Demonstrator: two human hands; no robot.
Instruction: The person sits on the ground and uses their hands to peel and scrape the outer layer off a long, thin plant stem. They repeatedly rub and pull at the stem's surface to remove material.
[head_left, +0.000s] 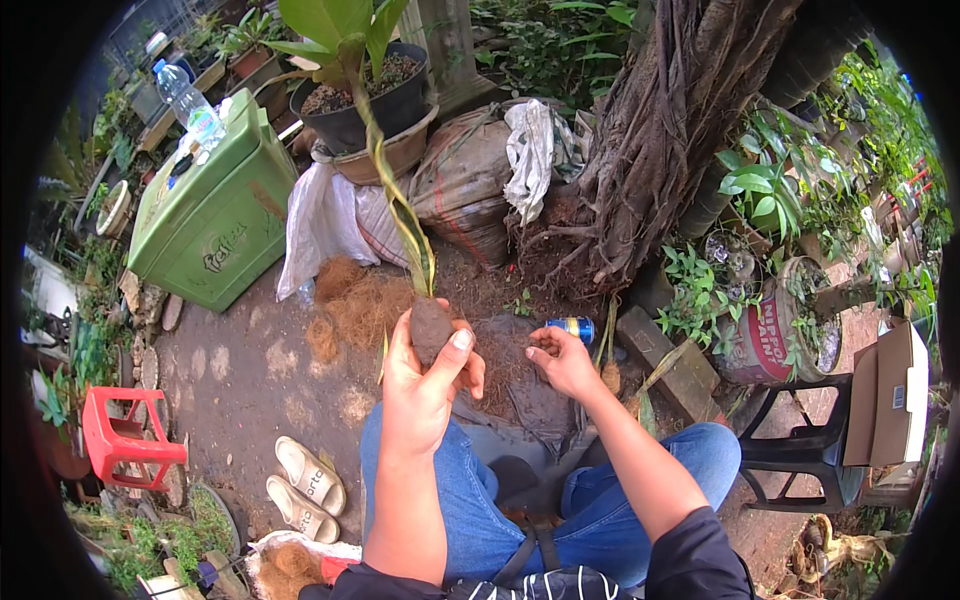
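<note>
My left hand (431, 367) grips a dark, rounded ball of soil (431, 330) at the base of a snake plant (397, 195), whose long, yellow-edged leaves rise away from me. My right hand (561, 360) is apart from it, lower right, fingers curled and fingertips close together; whether something thin is between them I cannot tell. Beyond that hand lies a blue drink can (571, 330). Loose brown fibre (367, 307) is heaped on the ground to the left. A dark plastic sheet (536, 405) with fibre on it lies before my lap.
A green bin (217, 247) with a plastic bottle (187, 105) stands back left. A red stool (127, 439) and slippers (307, 487) are at left. A tree trunk (652, 150) rises behind. At right are a concrete block (671, 367), a paint bucket (772, 330) and a black stool (802, 450) bearing a cardboard box (889, 397).
</note>
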